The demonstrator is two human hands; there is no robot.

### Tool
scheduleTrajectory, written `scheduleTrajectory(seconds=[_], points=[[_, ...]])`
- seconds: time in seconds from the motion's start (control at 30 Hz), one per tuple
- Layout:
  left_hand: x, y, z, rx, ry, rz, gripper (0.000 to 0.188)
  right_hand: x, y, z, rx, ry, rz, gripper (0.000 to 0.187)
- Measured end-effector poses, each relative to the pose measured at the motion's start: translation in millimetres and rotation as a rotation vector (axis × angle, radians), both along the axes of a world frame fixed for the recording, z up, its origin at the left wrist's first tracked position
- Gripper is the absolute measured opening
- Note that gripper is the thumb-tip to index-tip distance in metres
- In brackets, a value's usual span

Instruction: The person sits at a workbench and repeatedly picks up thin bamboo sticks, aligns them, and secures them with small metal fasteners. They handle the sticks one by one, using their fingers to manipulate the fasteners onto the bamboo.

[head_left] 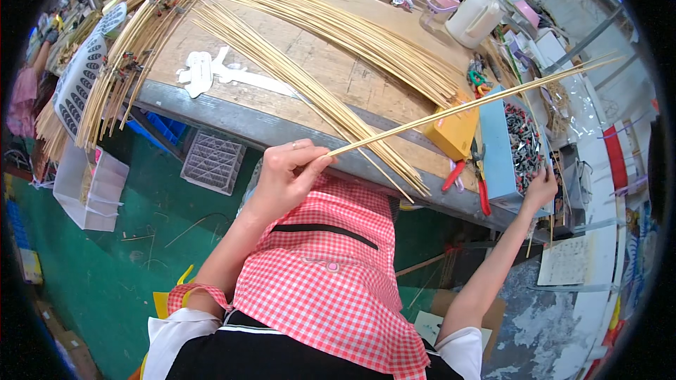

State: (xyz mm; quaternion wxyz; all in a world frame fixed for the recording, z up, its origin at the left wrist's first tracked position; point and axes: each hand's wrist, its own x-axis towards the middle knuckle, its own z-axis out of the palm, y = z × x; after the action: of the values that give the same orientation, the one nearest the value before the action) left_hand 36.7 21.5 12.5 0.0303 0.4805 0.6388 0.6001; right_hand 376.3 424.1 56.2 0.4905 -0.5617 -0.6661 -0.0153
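Head view: the left hand [285, 172] pinches one end of a long bamboo strip [472, 104], which slants up to the right over the counter [232, 123] edge. The right hand [541, 188] reaches into the blue box [496, 148] of clips; whether it grips one I cannot tell. Likely picking a clip for the strip. Strip bundles [310, 88] crowd the edge; open room lies below it.

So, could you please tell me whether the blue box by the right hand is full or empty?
Nearly full: the blue box holds dark small parts almost to its rim.
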Motion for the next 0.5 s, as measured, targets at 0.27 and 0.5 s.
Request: scheduleTrajectory(seconds=[0.27,0.5], points=[[7,0,6,-0.028,-0.025,-0.042,0.008,-131,-223,-13,-0.419,0.732,0.924,0.021],[13,1,9,-0.027,-0.021,-0.06,0.007,-179,-284,-35,-0.747,0.995,1.333,0.023]])
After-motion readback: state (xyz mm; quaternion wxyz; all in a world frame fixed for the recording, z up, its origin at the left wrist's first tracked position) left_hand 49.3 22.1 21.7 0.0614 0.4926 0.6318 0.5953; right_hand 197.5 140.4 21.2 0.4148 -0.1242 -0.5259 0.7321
